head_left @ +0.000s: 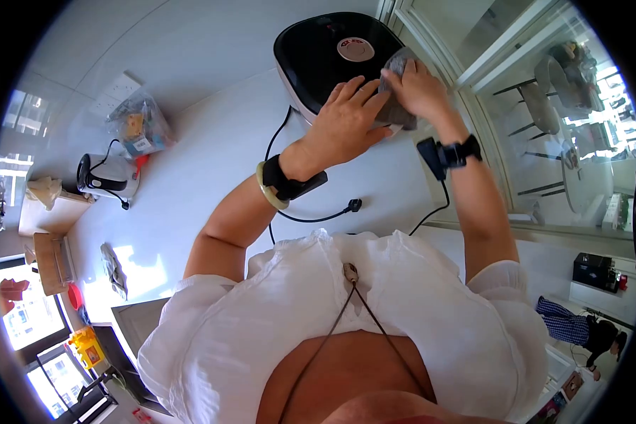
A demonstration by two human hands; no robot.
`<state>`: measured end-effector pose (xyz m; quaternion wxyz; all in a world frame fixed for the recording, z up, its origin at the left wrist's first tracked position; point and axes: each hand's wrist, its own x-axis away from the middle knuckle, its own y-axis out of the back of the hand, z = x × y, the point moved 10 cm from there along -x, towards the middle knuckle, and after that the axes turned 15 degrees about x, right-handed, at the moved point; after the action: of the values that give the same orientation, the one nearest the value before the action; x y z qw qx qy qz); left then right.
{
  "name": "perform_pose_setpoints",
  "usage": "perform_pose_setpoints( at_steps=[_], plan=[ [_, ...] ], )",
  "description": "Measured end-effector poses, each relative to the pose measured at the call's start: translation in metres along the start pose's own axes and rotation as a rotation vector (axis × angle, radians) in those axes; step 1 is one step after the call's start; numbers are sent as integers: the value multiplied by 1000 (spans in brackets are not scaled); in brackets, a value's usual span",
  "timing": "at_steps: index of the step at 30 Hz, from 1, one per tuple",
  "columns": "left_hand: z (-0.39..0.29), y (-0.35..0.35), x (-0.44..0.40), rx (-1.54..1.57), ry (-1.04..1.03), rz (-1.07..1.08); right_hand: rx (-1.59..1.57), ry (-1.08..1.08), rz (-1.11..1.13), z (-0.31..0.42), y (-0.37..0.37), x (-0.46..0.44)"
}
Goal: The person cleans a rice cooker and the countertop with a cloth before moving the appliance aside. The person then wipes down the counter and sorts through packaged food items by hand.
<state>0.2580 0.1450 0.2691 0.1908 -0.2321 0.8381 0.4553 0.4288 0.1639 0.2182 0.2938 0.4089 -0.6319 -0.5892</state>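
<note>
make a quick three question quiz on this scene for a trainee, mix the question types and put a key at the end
1. True or false: the black plug between the person's forearms is pushed into a wall socket.

2. Multiple choice: what colour is the cloth at the right hand?
A) red
B) gray
C) yellow

3. Fill in the blank: the left hand is at the black-lidded appliance, while the kettle stands farther toward the ____ side of the picture.

Key: 1. False, it lies loose on the white surface. 2. B. 3. left.
</note>
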Motion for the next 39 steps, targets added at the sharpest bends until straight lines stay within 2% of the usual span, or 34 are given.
perform_pose_setpoints(
  at_steps=[3,5,8,12,15,18,19,21,23,25,26,28,30,31,34,36,38,39],
  plan=[
    [-6,-4,8,66,-10,-78,67,5,-68,16,15,48],
    [-6,-5,19,4,12,-139,-15,77,37,30,23,57],
    [10,2,37,-330,-61,-153,-42,214,76,54,32,68],
    [27,42,60,-251,28,-255,-44,400,170,87,41,78],
    [45,62,71,-307,95,-293,-55,700,-23,131,45,86],
    [77,94,88,-395,158,-421,-143,757,-134,156,45,76],
    [86,111,91,-420,224,-499,-109,813,-110,165,39,64],
    [80,142,91,-545,324,-651,-13,769,-73,178,36,39],
    [116,134,91,-177,375,-632,91,719,-61,190,33,12],
    [133,105,83,88,424,-537,120,641,-76,197,30,-17],
    [146,81,79,312,607,-412,136,603,-86,199,30,-31],
    [182,46,79,709,536,-531,193,578,11,203,33,-47],
    [208,45,62,494,456,-478,241,551,71,200,36,-59],
    [220,48,52,387,417,-449,218,453,26,189,36,-68],
    [252,30,2,-433,82,103,93,534,-358,172,75,-42],
    [249,42,-37,-369,274,294,-98,558,-378,153,101,-19],
    [269,14,-69,-544,-264,446,-228,556,-479,131,120,1],
    [275,12,-86,-295,-54,528,-259,542,-482,119,127,6]
  ],
)
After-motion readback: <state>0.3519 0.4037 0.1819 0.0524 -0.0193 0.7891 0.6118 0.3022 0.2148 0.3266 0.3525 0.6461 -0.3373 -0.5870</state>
